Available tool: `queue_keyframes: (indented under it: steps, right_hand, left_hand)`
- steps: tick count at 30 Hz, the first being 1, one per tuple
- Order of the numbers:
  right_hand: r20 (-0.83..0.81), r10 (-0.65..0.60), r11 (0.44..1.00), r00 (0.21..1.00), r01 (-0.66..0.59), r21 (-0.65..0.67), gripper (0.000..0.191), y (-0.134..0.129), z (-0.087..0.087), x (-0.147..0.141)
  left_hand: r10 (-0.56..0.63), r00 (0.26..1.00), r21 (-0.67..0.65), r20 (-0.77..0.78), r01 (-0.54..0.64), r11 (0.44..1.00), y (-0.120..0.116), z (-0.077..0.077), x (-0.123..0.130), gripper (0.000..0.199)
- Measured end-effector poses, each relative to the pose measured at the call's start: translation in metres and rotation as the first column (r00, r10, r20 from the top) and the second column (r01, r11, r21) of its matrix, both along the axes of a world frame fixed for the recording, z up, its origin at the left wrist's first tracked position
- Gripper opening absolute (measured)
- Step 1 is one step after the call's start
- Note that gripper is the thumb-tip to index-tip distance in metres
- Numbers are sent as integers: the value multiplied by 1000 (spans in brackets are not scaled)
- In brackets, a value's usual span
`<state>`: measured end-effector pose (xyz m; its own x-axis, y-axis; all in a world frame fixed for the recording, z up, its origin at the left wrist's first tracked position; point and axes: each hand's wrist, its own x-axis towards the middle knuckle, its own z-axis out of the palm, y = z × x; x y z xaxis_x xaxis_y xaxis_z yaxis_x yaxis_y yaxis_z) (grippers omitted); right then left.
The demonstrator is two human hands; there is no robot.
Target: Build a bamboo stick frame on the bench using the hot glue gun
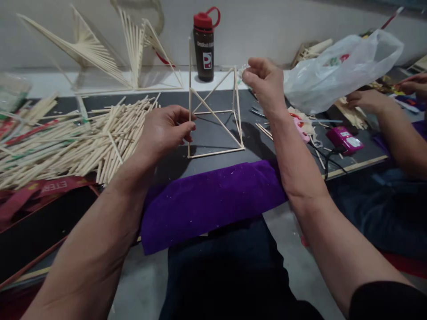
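A small frame of thin wooden sticks stands on the dark table, with one upright rising at its left and diagonals crossing its sides. My left hand pinches the left upright between thumb and fingers. My right hand is raised to the right of the frame, apart from it, with its fingers curled together; whatever they hold, if anything, is too small to make out. In front of the frame, a purple cloth lies along the table's near edge.
Loose sticks are heaped at left, with finished stick structures behind. A red-capped bottle stands at the back. At right are a plastic bag, a magenta box and another person's hands.
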<state>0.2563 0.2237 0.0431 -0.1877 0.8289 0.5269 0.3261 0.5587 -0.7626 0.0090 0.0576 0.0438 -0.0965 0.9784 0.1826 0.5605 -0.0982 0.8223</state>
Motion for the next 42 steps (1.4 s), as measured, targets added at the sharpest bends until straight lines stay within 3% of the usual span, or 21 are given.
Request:
queue_keyframes:
  steps: [3, 6, 9, 12, 19, 24, 31, 42]
  right_hand:
    - [-85, -121, 991, 989, 125, 40, 20, -28, 13, 4]
    - [-74, -53, 996, 996, 58, 68, 14, -69, 15, 15]
    - [14, 41, 993, 999, -40, -109, 5, -106, 3, 31]
    - [44, 144, 950, 989, -125, -286, 11, -123, -17, 41]
    - [102, 165, 878, 981, -99, -469, 15, -126, -52, 34]
    - [189, 155, 902, 970, -61, -428, 17, -126, -68, 34]
    - [230, 128, 928, 965, -34, -372, 24, -125, -71, 37]
    - [335, 85, 945, 938, 31, -327, 21, -128, -68, 36]
  left_hand:
    - [6, 1000, -7, 6, -5, 1000, -2, 3, 2, 16]
    - [5, 1000, -18, -8, -5, 1000, -3, 3, 3, 15]
    - [1, 1000, 7, -18, -1, 1000, -1, 1, 2, 15]
    - [3, 1000, 33, 1, -3, 999, 0, 0, 3, 14]
    - [-14, 1000, 14, -4, 14, 1000, -3, 4, 4, 16]
    - [8, 999, 0, -42, -8, 1000, -6, 0, 3, 20]
    - [16, 997, 28, -71, -14, 999, -11, -5, 5, 18]
    - [-62, 993, -64, -97, 56, 996, -29, -11, -4, 17]
